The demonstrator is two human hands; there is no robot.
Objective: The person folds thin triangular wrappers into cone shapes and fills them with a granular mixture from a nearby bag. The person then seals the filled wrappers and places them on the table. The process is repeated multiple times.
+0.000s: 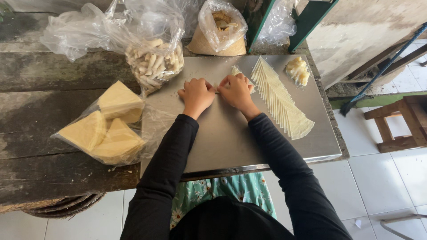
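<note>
My left hand (195, 94) and my right hand (237, 91) meet fingertip to fingertip over a steel sheet (231, 138). Together they pinch and roll a thin pale triangular wrapper (235, 70), whose tip sticks out beyond my right fingers. Just right of my right hand lies a fanned row of overlapping pale wrappers (280, 100), running diagonally toward the sheet's right side. A lump of yellowish filling (297, 71) sits at the sheet's far right corner. Both arms wear black sleeves.
A clear bag of finished rolled pieces (155, 62) stands at the sheet's far left corner. A plastic bag of stacked triangular wrappers (106, 129) lies on the dark wooden table (49, 102). Another bag (220, 31) stands at the back. A wooden stool (402, 122) is on the right.
</note>
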